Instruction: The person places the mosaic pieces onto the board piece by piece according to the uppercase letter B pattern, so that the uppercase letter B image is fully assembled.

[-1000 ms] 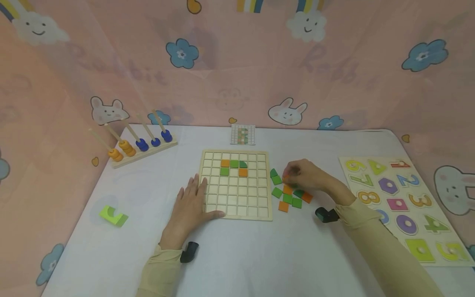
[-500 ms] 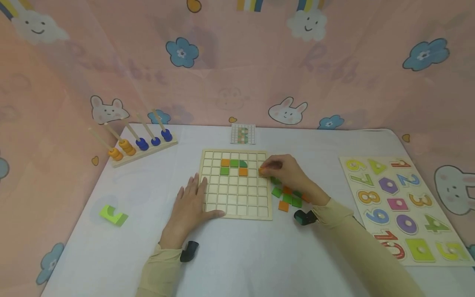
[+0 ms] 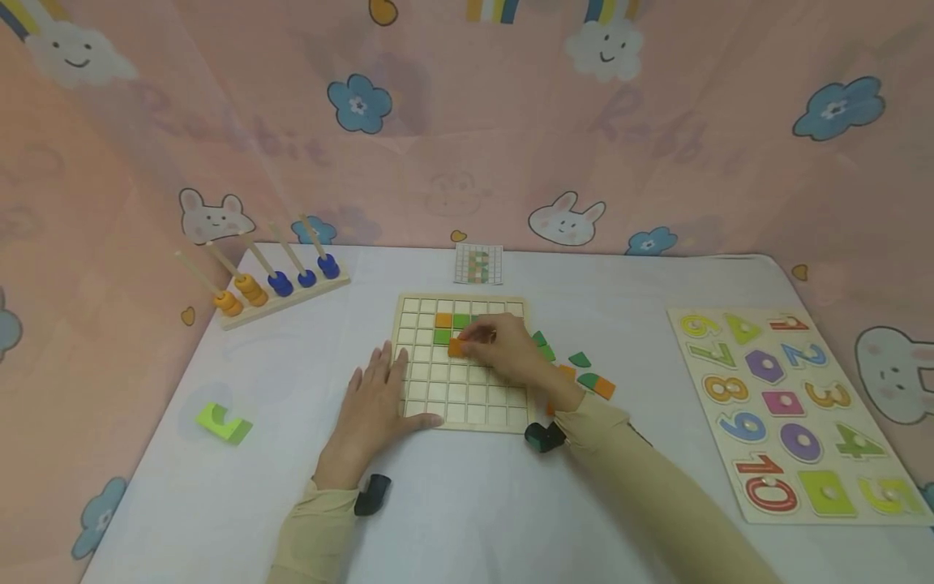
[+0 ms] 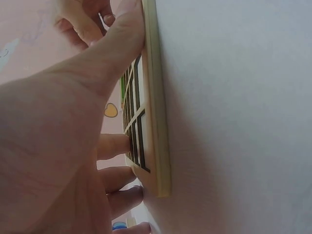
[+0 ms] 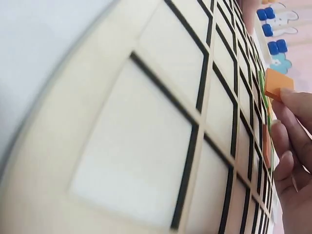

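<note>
In the head view my right hand [image 3: 507,349] pinches an orange square tile [image 3: 456,348] over the wooden grid board [image 3: 467,395]. The right wrist view shows that tile [image 5: 279,84] between thumb and fingers, tilted above the grid. My left hand [image 3: 372,397] rests on the board's left edge, fingers spread, thumb along the near edge. On the upper part of the grid lie an orange tile [image 3: 443,320] and green tiles [image 3: 442,337]; more tiles there are partly hidden by my right hand. The left wrist view has the left hand [image 4: 63,112] against the board's rim [image 4: 161,146].
Loose green and orange tiles [image 3: 604,388] lie right of the board, some behind my right wrist. A printed grid card [image 3: 477,264] is behind it. A bead abacus [image 3: 284,302] and a green arch block [image 3: 222,424] stand left; a number puzzle board [image 3: 795,405] lies right.
My right hand has moved left from the loose tiles, carrying the orange tile across the board's right edge to above the grid. My left hand has stayed where it was.
</note>
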Action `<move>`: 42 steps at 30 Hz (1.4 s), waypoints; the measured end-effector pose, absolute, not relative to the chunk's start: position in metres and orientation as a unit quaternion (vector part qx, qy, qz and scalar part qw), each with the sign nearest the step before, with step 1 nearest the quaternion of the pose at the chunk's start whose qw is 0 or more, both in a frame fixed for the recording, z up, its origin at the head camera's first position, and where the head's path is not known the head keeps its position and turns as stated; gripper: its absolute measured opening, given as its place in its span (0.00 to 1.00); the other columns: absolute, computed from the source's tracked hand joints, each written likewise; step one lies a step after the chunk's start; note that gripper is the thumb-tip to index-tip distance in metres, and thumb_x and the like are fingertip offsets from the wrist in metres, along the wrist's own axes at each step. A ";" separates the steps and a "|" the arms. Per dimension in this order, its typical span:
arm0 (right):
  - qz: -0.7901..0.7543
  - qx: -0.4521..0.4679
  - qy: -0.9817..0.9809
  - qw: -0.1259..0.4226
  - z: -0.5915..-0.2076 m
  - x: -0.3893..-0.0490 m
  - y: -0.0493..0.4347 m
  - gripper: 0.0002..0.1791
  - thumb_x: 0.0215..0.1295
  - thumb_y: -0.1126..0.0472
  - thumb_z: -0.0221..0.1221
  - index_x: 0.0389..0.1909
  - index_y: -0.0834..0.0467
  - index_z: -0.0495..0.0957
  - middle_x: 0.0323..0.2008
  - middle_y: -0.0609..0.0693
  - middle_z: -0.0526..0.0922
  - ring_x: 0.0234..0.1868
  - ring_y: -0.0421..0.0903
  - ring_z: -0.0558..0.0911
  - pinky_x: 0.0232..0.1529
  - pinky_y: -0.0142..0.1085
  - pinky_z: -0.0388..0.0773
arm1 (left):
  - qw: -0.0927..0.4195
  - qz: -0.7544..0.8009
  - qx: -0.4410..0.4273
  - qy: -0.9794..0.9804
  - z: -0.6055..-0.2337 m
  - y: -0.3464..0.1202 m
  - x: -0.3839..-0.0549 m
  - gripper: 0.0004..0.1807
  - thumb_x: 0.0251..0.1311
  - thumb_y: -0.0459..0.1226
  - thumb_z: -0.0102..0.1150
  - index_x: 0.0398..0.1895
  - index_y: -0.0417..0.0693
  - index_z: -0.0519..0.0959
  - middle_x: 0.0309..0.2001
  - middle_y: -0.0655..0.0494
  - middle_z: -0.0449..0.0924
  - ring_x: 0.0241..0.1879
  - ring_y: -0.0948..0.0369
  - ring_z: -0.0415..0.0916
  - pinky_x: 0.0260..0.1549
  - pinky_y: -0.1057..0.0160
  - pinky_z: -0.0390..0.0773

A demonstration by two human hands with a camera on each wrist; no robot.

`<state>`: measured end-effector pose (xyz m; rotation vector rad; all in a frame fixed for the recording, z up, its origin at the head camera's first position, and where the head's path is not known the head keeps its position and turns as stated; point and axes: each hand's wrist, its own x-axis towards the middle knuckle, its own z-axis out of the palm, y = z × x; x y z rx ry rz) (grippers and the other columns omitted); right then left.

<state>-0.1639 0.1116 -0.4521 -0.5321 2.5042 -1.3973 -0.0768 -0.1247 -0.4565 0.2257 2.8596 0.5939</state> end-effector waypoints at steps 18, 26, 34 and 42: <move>-0.446 -0.176 0.870 0.111 -0.455 -0.164 0.082 0.04 0.70 0.63 0.69 0.40 0.59 0.90 0.38 0.52 0.88 0.39 0.44 0.79 0.40 0.32 0.76 | 0.105 0.201 0.078 0.971 -0.457 -0.125 -0.076 0.65 0.55 0.63 0.75 0.84 0.38 0.54 0.85 0.34 0.45 0.85 0.39 0.43 0.81 0.32 0.51; -0.401 -0.172 0.894 0.099 -0.457 -0.164 0.081 0.05 0.69 0.61 0.71 0.41 0.57 0.92 0.40 0.50 0.89 0.37 0.44 0.75 0.38 0.33 0.71 | 0.107 0.205 0.076 0.970 -0.457 -0.125 -0.076 0.65 0.54 0.63 0.76 0.84 0.38 0.54 0.85 0.34 0.44 0.86 0.39 0.43 0.82 0.32 0.50; -0.394 -0.178 0.898 0.087 -0.459 -0.164 0.084 0.05 0.68 0.60 0.72 0.41 0.56 0.92 0.44 0.50 0.89 0.47 0.48 0.78 0.52 0.41 0.75 | 0.104 0.201 0.076 0.971 -0.457 -0.125 -0.077 0.65 0.54 0.63 0.76 0.84 0.37 0.54 0.85 0.34 0.45 0.85 0.38 0.43 0.82 0.33 0.50; -0.442 -0.176 0.874 0.101 -0.459 -0.168 0.112 0.09 0.65 0.64 0.72 0.45 0.59 0.91 0.48 0.54 0.86 0.55 0.53 0.75 0.60 0.44 0.72 | 0.106 0.203 0.074 0.971 -0.456 -0.124 -0.076 0.65 0.54 0.62 0.76 0.84 0.37 0.54 0.85 0.34 0.45 0.85 0.38 0.43 0.82 0.33 0.50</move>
